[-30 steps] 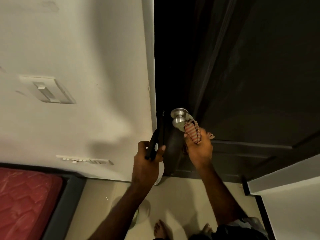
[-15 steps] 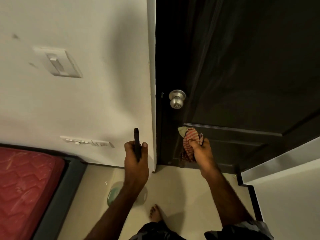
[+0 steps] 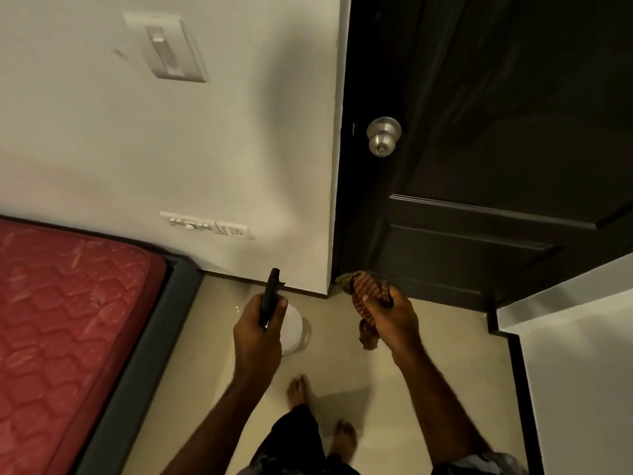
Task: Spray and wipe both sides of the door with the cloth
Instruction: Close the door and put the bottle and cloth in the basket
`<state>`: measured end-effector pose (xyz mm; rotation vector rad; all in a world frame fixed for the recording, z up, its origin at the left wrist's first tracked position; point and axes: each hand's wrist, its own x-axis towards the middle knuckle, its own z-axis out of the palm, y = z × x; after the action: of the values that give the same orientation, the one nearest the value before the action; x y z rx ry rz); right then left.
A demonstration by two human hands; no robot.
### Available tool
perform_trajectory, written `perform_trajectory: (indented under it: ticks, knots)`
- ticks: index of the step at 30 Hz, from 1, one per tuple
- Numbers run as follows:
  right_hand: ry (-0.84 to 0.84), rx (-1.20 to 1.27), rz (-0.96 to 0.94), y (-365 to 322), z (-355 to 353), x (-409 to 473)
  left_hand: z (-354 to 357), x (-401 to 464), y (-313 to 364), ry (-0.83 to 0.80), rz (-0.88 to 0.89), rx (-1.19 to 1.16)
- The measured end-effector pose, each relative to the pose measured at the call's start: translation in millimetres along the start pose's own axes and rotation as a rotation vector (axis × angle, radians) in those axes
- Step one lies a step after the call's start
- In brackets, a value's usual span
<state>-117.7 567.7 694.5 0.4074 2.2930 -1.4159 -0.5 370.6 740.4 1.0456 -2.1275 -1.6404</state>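
The dark panelled door (image 3: 496, 138) fills the upper right, with a steel knob (image 3: 383, 135) near its left edge. My left hand (image 3: 260, 334) grips a spray bottle: its black trigger head (image 3: 270, 293) sticks up and its white body (image 3: 291, 329) shows below my fingers. My right hand (image 3: 390, 320) is closed on a red striped cloth (image 3: 364, 296), which hangs bunched in front of the door's bottom corner. Both hands are low, apart from the door.
A white wall (image 3: 205, 149) with a light switch (image 3: 169, 48) and a low socket strip (image 3: 209, 226) stands left of the door. A red mattress (image 3: 65, 317) in a dark frame lies at the left. A white wall corner (image 3: 575, 337) juts in at the right. My bare feet (image 3: 298, 389) stand on beige tiles.
My right hand left the knob and dropped with the cloth towards the floor. My left hand lowered the spray bottle too. The view pulled back from the door.
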Motion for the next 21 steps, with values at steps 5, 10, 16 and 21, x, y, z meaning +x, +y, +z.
perform_trajectory:
  ticks: [5, 10, 16, 21]
  knots:
    - [-0.189, 0.032, -0.101, -18.1, 29.5, -20.2, -16.5, 8.1, -5.1, -0.033, 0.001, 0.074]
    - [-0.409, 0.0, -0.234, -56.8, 44.8, -30.7, -19.6, 30.4, 2.4, -0.056, 0.038, 0.072]
    - [-0.432, 0.128, -0.29, -92.6, 31.5, -18.2, -18.4, 72.3, 25.2, -0.293, 0.158, -0.069]
    - [-0.384, -0.003, -0.277, -103.1, 14.5, -0.8, -3.8, 78.5, 49.2, -0.318, 0.196, -0.062]
